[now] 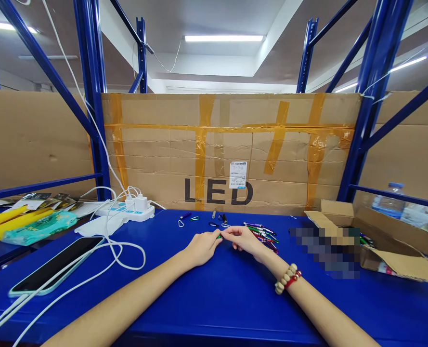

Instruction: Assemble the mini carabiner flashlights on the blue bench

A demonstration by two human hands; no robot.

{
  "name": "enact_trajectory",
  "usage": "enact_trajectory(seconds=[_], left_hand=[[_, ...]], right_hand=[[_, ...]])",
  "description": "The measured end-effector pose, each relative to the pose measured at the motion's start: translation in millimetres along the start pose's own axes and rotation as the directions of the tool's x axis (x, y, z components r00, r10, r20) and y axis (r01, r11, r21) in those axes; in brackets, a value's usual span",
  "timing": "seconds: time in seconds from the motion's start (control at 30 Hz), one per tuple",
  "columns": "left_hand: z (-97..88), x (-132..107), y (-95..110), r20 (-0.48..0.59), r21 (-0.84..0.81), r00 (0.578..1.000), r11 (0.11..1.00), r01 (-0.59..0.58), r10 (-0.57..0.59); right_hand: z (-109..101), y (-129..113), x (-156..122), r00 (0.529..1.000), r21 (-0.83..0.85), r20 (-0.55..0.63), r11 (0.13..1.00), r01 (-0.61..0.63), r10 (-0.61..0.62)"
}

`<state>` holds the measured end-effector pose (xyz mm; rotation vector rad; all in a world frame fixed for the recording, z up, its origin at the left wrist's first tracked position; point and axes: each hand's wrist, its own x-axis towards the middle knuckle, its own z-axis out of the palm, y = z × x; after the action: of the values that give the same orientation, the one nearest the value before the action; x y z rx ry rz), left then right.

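Observation:
My left hand [202, 248] is closed, its fingertips pinching a small green piece [219, 236] whose kind I cannot make out. Thumb and forefinger of my right hand [243, 239] meet it there in a pinch, covering most of it. Just beyond the right hand lies a pile of slim metallic sticks [267, 232] in purple, green and red, partly hidden by that hand. Behind the fingertips are a few small loose pieces, among them a silver carabiner [181, 223], a green carabiner [195, 219] and a dark blue stick [185, 216].
A phone [57, 265] and looping white cables [141, 260] lie on the blue shelf at left. Behind them sits a white power strip [141, 212]. At right stands an open cardboard box [405, 262], beside a blurred patch. A large cardboard panel [163, 159] closes the back.

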<state>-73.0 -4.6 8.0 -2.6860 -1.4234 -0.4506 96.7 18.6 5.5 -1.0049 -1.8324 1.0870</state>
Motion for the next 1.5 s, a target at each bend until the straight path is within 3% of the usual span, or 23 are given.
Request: enact_trajectory(seconds=[1.5], left_hand=[[-1.0, 0.7, 1.1, 0.018, 0.02, 1.0, 1.0, 0.006, -0.006]], right_hand=[[0.7, -1.5, -0.9, 1.0, -0.002, 0.004, 1.0, -0.017, 0.017]])
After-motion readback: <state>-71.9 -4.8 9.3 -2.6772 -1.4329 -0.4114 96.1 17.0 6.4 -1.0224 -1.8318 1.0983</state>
